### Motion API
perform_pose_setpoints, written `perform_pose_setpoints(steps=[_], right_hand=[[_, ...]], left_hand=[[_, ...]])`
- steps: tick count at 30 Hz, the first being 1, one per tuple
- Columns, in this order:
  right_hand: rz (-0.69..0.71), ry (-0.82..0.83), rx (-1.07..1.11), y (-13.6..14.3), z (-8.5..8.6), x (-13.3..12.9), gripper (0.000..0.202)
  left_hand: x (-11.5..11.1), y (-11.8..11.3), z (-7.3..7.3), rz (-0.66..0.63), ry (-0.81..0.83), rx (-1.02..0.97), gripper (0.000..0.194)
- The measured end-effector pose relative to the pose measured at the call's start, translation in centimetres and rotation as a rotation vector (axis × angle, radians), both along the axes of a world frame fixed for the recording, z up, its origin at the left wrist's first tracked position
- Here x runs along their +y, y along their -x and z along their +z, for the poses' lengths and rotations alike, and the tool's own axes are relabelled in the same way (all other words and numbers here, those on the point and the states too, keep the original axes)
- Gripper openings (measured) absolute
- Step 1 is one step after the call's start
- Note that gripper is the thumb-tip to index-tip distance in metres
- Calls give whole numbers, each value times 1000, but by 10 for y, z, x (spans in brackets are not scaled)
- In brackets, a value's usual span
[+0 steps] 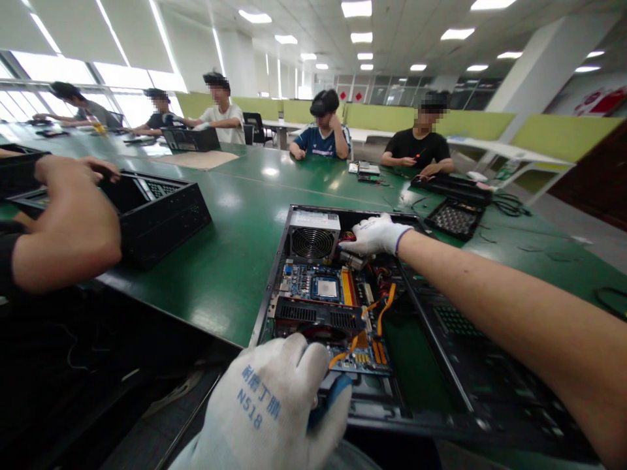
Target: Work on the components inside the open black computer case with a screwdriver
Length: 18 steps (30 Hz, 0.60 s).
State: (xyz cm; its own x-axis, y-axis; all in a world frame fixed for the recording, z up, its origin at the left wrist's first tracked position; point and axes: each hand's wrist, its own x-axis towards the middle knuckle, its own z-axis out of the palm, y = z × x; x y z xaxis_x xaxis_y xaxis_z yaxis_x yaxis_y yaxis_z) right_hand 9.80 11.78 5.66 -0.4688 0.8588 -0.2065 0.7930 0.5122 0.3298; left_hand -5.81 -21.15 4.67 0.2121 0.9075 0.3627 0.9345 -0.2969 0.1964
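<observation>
An open desktop computer case [426,356] lies on its side in front of me. Inside are a silver power supply [314,238] with a round fan, a blue motherboard [298,282], a bare processor [327,288] and a black graphics card [313,314]. My right hand [375,235], in a white glove, is closed at the red and dark cables [347,236] beside the power supply. At the case's near edge, my gloved left hand [274,398] is curled below the graphics card, its fingertips partly hidden. Orange flat cables [386,310] run across the board.
A co-worker's arm [73,215] reaches over another black case [161,215] on the left. Further people sit along the green table [235,209]. At the back right lie a dark perforated part [453,217], black cables [509,204] and a drive [367,171].
</observation>
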Motion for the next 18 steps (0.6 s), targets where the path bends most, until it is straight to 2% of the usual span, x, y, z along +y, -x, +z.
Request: perform_pose_setpoints(steps=[10, 15, 18], right_hand=[[-53, -86, 14, 9, -4, -1, 72], [12, -94, -14, 10, -10, 1, 72], [37, -90, -32, 7, -7, 0, 69]], left_hand=[[0, 0, 2, 6, -6, 23, 17], [0, 0, 1, 14, -17, 11, 16], [-1, 0, 0, 3, -25, -3, 17]])
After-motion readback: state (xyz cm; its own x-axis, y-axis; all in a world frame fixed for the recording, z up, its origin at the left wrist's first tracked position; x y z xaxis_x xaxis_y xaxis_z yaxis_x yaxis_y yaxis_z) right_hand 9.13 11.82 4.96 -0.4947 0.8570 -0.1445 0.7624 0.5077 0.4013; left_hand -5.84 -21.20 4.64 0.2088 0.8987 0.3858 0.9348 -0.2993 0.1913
